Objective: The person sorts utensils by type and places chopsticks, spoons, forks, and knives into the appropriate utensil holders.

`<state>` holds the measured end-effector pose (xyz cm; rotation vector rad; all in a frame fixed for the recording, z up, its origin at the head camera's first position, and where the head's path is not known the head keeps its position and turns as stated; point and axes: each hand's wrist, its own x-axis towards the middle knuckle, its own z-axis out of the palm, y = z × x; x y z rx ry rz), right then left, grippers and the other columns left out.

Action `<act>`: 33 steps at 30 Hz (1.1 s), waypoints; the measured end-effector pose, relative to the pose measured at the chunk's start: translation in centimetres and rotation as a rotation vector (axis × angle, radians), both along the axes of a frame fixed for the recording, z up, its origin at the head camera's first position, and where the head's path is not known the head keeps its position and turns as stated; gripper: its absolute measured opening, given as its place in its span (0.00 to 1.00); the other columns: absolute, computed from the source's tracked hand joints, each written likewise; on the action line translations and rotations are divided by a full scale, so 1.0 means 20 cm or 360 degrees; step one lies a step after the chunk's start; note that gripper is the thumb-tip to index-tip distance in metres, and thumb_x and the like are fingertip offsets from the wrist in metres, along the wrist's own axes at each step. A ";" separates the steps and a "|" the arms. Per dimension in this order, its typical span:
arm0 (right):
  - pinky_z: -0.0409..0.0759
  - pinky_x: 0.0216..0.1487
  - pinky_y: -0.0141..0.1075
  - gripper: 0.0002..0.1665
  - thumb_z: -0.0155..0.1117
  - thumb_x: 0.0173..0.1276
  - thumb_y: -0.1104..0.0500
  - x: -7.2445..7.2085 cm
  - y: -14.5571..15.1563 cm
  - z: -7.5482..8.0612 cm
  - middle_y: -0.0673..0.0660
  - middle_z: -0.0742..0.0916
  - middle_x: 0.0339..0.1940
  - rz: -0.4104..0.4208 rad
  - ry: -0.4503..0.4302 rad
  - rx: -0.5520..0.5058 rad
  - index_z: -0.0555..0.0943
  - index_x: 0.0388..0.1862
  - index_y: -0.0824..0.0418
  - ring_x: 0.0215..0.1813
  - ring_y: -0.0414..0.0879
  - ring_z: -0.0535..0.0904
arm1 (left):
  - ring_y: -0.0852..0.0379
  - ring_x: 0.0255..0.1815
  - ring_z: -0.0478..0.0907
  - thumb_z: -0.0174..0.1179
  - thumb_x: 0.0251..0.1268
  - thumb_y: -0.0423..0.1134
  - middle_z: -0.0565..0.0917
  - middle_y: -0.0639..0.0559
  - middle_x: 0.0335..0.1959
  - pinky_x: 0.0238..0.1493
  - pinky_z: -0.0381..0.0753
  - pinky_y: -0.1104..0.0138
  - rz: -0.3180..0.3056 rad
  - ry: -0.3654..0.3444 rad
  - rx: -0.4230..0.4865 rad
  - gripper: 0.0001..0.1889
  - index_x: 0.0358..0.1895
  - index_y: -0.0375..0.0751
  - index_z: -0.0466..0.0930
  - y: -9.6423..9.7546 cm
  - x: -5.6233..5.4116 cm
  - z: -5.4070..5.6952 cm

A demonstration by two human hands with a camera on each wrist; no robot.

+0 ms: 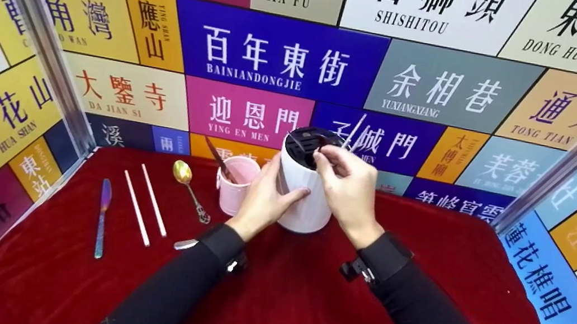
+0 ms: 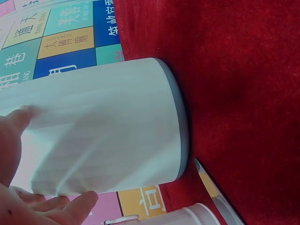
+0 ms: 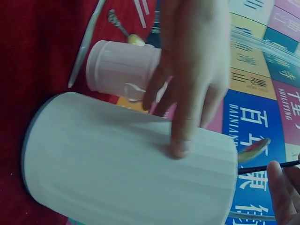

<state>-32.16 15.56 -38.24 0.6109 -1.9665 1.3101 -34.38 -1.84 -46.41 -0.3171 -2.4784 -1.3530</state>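
Note:
A white ribbed cylindrical utensil holder (image 1: 306, 201) with a black slotted top (image 1: 304, 150) stands upright on the red cloth. My left hand (image 1: 268, 196) grips its side, thumb across the front. Above the slots, my right hand (image 1: 347, 184) pinches a thin dark stick (image 3: 255, 169), whose lower end reaches the holder's rim in the right wrist view. What kind of utensil it is I cannot tell. A pale thin stick (image 1: 355, 130) rises from the back of the holder, and a shiny curved utensil end (image 3: 253, 151) shows beyond the rim.
Left of the holder stands a pink cup (image 1: 229, 202) with a reddish-brown utensil (image 1: 218, 158) in it. Farther left lie a gold-bowled spoon (image 1: 184, 174), two pale pink sticks (image 1: 153, 199) and a rainbow-tinted knife (image 1: 103, 215). A silver knife (image 2: 218, 197) lies partly under my left wrist.

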 end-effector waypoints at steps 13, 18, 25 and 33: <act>0.93 0.45 0.36 0.09 0.75 0.76 0.60 -0.04 0.01 -0.09 0.57 0.97 0.46 -0.0131 -0.0048 0.0318 0.95 0.49 0.64 0.42 0.47 0.95 | 0.42 0.82 0.74 0.78 0.67 0.54 0.74 0.37 0.83 0.84 0.73 0.50 -0.0015 0.0056 0.0003 0.54 0.90 0.41 0.58 0.00 0.00 -0.01; 0.92 0.47 0.40 0.09 0.74 0.77 0.60 -0.05 0.01 -0.09 0.56 0.94 0.43 -0.0208 0.0046 0.0438 0.95 0.47 0.63 0.45 0.48 0.92 | 0.42 0.82 0.74 0.78 0.67 0.55 0.73 0.37 0.83 0.84 0.73 0.50 -0.0006 0.0052 -0.0006 0.54 0.89 0.41 0.58 0.00 -0.01 -0.01; 0.82 0.42 0.45 0.10 0.75 0.76 0.57 -0.05 0.00 -0.10 0.57 0.86 0.33 -0.0383 0.0002 0.0538 0.95 0.46 0.62 0.38 0.51 0.84 | 0.43 0.80 0.76 0.79 0.66 0.55 0.74 0.38 0.82 0.83 0.75 0.51 -0.0006 0.0046 0.0001 0.54 0.90 0.43 0.58 0.00 -0.01 0.00; 0.71 0.32 0.39 0.09 0.73 0.76 0.56 -0.06 0.01 -0.13 0.53 0.80 0.24 -0.0411 -0.0136 0.0586 0.96 0.42 0.59 0.27 0.46 0.75 | 0.43 0.81 0.75 0.78 0.66 0.56 0.73 0.38 0.83 0.83 0.74 0.51 0.0010 0.0023 -0.0011 0.55 0.90 0.42 0.58 0.00 -0.01 -0.01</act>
